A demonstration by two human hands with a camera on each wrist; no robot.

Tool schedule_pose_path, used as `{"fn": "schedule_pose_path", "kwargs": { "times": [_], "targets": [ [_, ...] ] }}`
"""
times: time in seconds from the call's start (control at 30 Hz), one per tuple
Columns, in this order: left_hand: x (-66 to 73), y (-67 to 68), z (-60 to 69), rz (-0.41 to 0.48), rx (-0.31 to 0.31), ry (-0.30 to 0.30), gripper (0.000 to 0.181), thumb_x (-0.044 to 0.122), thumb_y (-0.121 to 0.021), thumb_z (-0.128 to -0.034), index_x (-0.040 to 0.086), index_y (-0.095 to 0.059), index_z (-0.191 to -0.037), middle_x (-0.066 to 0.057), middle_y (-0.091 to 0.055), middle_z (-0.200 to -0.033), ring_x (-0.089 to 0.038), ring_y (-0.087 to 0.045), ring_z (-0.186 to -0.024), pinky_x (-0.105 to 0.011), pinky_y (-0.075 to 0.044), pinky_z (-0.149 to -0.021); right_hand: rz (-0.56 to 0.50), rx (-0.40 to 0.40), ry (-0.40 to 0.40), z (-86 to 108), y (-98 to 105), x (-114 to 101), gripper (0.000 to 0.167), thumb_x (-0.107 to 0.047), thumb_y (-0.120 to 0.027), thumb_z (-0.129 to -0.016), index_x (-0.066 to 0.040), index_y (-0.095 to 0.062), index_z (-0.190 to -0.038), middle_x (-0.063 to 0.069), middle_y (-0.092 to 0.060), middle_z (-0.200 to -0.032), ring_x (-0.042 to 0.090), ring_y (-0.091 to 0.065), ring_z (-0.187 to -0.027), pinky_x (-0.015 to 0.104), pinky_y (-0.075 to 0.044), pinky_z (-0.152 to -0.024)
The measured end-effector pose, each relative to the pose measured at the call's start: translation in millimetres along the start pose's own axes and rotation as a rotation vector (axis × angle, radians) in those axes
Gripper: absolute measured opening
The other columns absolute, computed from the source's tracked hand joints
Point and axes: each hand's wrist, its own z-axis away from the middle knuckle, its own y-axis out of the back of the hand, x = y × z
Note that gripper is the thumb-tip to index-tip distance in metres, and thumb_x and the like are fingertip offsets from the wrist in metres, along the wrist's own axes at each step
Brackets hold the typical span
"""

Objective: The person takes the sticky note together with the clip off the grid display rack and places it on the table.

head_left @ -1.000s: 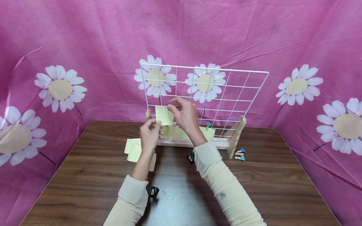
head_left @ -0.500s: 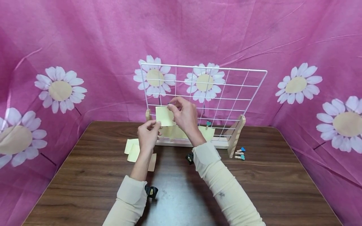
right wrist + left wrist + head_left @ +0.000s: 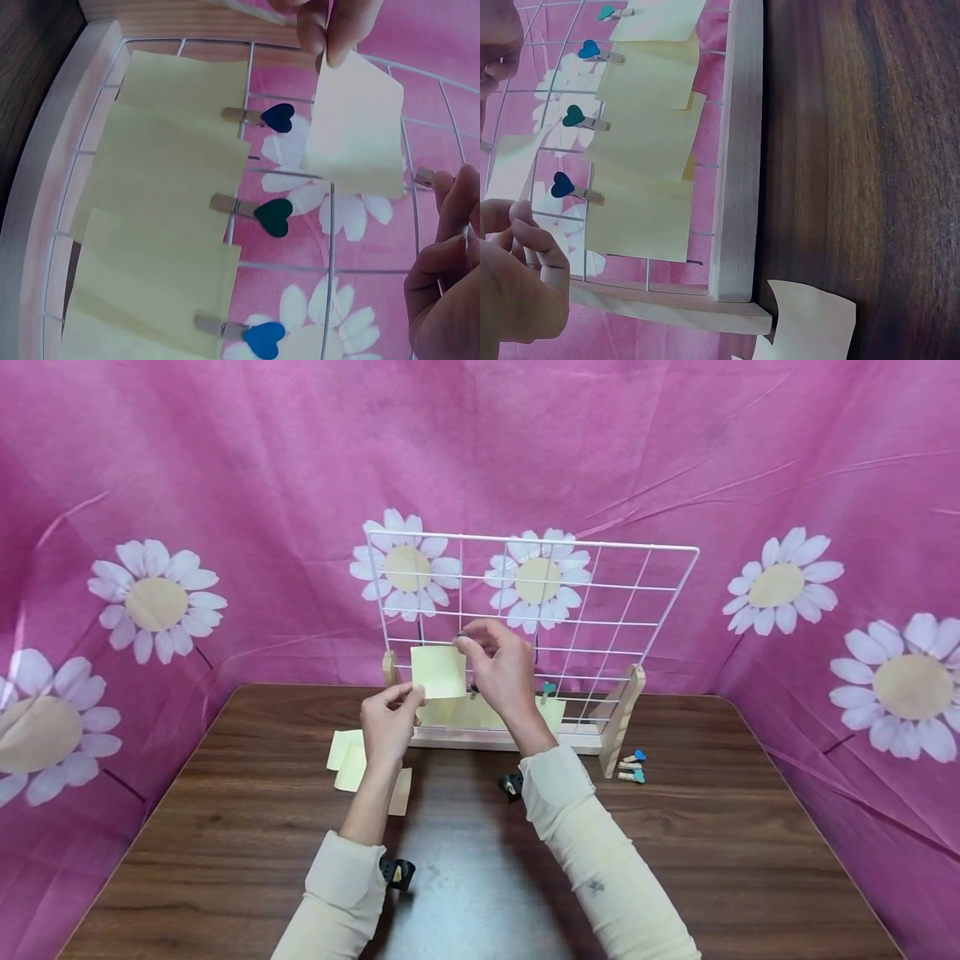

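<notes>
My left hand (image 3: 388, 720) pinches a pale yellow sticky note (image 3: 438, 672) by its lower left corner, holding it in front of the white wire grid (image 3: 577, 583). Just right of the note's upper edge, my right hand (image 3: 504, 670) pinches a small wooden clothespin (image 3: 424, 177). Its tip shows in the right wrist view, apart from the note; the rest is hidden by the fingers. Along the grid's lower part hang several sticky notes (image 3: 641, 142), overlapping, each with a heart-topped clothespin (image 3: 573, 117) in blue or green.
Loose sticky notes (image 3: 351, 767) lie on the wooden table (image 3: 712, 860), left of the grid, with a tan paper piece (image 3: 400, 792) beside my left forearm. Several heart clothespins (image 3: 632, 767) lie by the grid's right wooden foot (image 3: 622, 727). A pink flowered cloth (image 3: 480, 443) hangs behind.
My right hand has shifted slightly right, off the note's right edge, so more of the note shows. The left hand keeps its pinch on the note and has moved slightly left.
</notes>
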Motion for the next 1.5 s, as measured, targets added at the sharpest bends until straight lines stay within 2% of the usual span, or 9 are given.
{"fn": "schedule_pose_path", "kwargs": {
  "times": [0.23, 0.5, 0.57, 0.67, 0.77, 0.97, 1.2, 1.33, 1.5],
  "targets": [
    [-2.4, 0.6, 0.2, 0.004, -0.017, -0.022, 0.014, 0.007, -0.072, -0.092, -0.004, -0.077, -0.101, -0.001, -0.067, -0.067, -0.015, -0.059, -0.048, -0.016, -0.039, -0.042, -0.101, -0.013, -0.046, 9.7, 12, 12, 0.011, -0.008, -0.073, -0.093, 0.0, -0.072, -0.102, 0.011, -0.074, -0.084, 0.035, -0.065, -0.059, 0.026, -0.05, -0.048],
    [-2.6, 5.0, 0.7, 0.016, -0.05, -0.022, 0.017, 0.007, -0.068, -0.0949, -0.005, -0.075, -0.105, -0.005, -0.07, -0.071, -0.01, -0.057, -0.048, -0.016, -0.039, -0.042, -0.122, 0.008, -0.088, 19.2, 29, 24, 0.012, -0.008, -0.074, -0.093, 0.0, -0.072, -0.101, 0.015, -0.076, -0.087, 0.014, -0.061, -0.05, 0.034, -0.054, -0.044],
    [-3.6, 6.3, 0.7, 0.028, -0.061, -0.013, 0.018, 0.006, -0.066, -0.0961, -0.006, -0.074, -0.107, -0.006, -0.071, -0.072, -0.009, -0.055, -0.048, -0.015, -0.038, -0.041, -0.12, 0.009, -0.122, 21.1, 33, 26, 0.013, -0.008, -0.073, -0.093, 0.001, -0.071, -0.102, 0.017, -0.075, -0.088, 0.013, -0.059, -0.048, 0.028, -0.052, -0.042],
    [-5.0, 8.7, 0.6, 0.035, -0.076, 0.003, 0.02, 0.005, -0.063, -0.097, -0.006, -0.073, -0.111, -0.007, -0.072, -0.075, -0.012, -0.055, -0.049, -0.014, -0.037, -0.04, -0.1, 0.007, -0.164, 24.0, 38, 30, 0.015, -0.005, -0.071, -0.094, 0.005, -0.069, -0.105, 0.021, -0.074, -0.089, 0.023, -0.058, -0.045, 0.02, -0.044, -0.04],
    [-6.0, 10.9, 1.7, 0.022, -0.088, 0.015, 0.021, 0.005, -0.062, -0.0962, -0.006, -0.072, -0.112, -0.006, -0.073, -0.076, -0.013, -0.055, -0.05, -0.014, -0.038, -0.04, -0.096, 0.003, -0.185, 27.9, 45, 33, 0.016, -0.001, -0.068, -0.095, 0.01, -0.067, -0.106, 0.026, -0.072, -0.089, 0.03, -0.056, -0.044, 0.019, -0.042, -0.04],
    [-8.6, 14.6, 2.9, 0.011, -0.114, 0.028, 0.023, 0.005, -0.064, -0.0942, -0.005, -0.069, -0.114, -0.005, -0.073, -0.075, -0.011, -0.055, -0.048, -0.015, -0.039, -0.041, -0.199, 0.034, -0.264, 39.6, 66, 38, 0.017, -0.006, -0.07, -0.095, 0.006, -0.068, -0.107, 0.029, -0.071, -0.09, 0.012, -0.052, -0.04, 0.021, -0.043, -0.041],
    [-12.1, 19.8, 3.7, 0.008, -0.132, 0.056, 0.02, 0.004, -0.063, -0.0947, -0.004, -0.069, -0.112, -0.007, -0.073, -0.075, -0.01, -0.057, -0.048, -0.018, -0.041, -0.039, -0.224, 0.076, -0.242, 48.9, 86, 44, 0.016, -0.007, -0.071, -0.095, 0.005, -0.069, -0.106, 0.029, -0.069, -0.086, 0.01, -0.051, -0.04, 0.021, -0.044, -0.04],
    [-14.0, 21.1, 4.6, -0.004, -0.141, 0.057, 0.019, 0.004, -0.063, -0.0952, -0.005, -0.07, -0.111, -0.008, -0.073, -0.075, -0.007, -0.055, -0.046, -0.019, -0.042, -0.039, -0.216, 0.098, -0.269, 53.1, 97, 48, 0.016, -0.006, -0.071, -0.094, 0.006, -0.069, -0.104, 0.021, -0.069, -0.079, 0.011, -0.05, -0.04, 0.023, -0.047, -0.041],
    [-16.1, 23.1, 7.6, -0.018, -0.156, 0.072, 0.017, 0.006, -0.064, -0.0955, -0.004, -0.07, -0.108, -0.021, -0.072, -0.081, -0.007, -0.054, -0.046, -0.017, -0.039, -0.04, -0.178, 0.091, -0.314, 59.4, 109, 53, 0.018, -0.009, -0.072, -0.094, 0.005, -0.069, -0.104, 0.006, -0.068, -0.078, 0.012, -0.052, -0.043, 0.023, -0.047, -0.045]
  ]
}}
